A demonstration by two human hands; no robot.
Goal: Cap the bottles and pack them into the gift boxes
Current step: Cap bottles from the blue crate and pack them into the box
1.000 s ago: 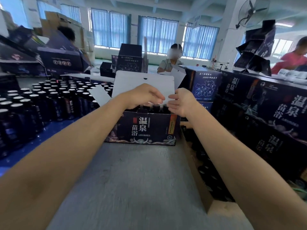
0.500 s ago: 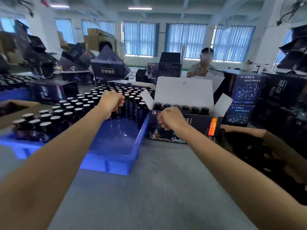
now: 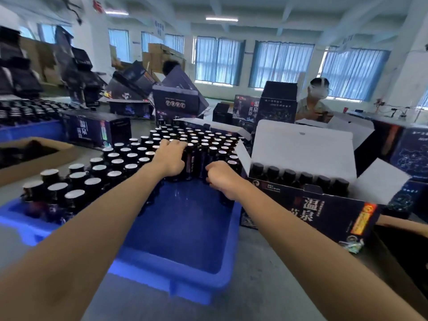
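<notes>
The right hand (image 3: 223,179) has left the front of the open gift box (image 3: 324,212) and now sits over the blue tray (image 3: 180,281), beside the left hand (image 3: 170,158), which has stayed on the bottles (image 3: 115,162). The left fingers (image 3: 177,143) bend down over the caps of the front rows, the right fingers curl against bottles at the tray's right edge, and I cannot tell whether either hand grips one. More bottles stand in a row inside the gift box, just right of the tray on the grey surface (image 3: 266,286).
</notes>
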